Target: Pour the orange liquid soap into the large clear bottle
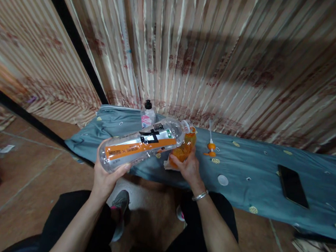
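My left hand (108, 175) is wrapped round the base of a large clear bottle (140, 145) with an orange and silver label. The bottle is tilted, its neck up and to the right, its mouth at the top of an orange translucent bottle (182, 149). My right hand (188, 167) grips that orange bottle near the cloth's front edge. An orange pump top (211, 147) with a clear tube lies just to the right. Whether liquid is passing between the bottles I cannot tell.
A small clear bottle with a black cap (147, 110) stands behind the large one. On the blue-green cloth (242, 157) lie a white round lid (222, 180) and a black phone (293, 186). A striped curtain (192, 57) hangs behind; black poles (72, 41) slant at left.
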Demonstrator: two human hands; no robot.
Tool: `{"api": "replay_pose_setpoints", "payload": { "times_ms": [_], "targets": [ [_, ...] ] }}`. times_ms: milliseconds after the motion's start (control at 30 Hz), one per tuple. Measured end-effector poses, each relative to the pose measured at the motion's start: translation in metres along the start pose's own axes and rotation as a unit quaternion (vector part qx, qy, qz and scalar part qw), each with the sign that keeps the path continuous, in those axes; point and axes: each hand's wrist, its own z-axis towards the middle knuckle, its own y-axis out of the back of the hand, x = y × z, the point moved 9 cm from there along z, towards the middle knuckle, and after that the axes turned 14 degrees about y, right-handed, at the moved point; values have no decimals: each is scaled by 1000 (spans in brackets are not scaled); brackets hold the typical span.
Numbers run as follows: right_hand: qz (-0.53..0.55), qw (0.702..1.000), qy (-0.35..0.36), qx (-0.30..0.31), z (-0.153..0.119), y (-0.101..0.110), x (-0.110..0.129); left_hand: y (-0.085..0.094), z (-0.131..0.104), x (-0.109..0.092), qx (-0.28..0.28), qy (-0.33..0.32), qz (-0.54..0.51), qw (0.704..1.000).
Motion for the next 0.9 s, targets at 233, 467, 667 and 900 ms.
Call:
{"api": "replay_pose_setpoints", "payload": {
  "times_ms": [233, 467, 667, 900],
  "targets": [
    [-8, 1000, -9, -5, -1, -1, -4, 1, 9, 6, 13, 8, -18, 1000],
    [-15, 1000, 1, -2, -1, -2, -2, 1, 12, 3, 11, -10, -22, 1000],
    [-14, 1000, 9, -6, 0, 0, -1, 3, 8, -1, 0, -23, -6, 1000],
    [-23, 1000, 7, 0, 0, -1, -2, 6, 9, 3, 1, -20, -12, 1000]
  ]
}}
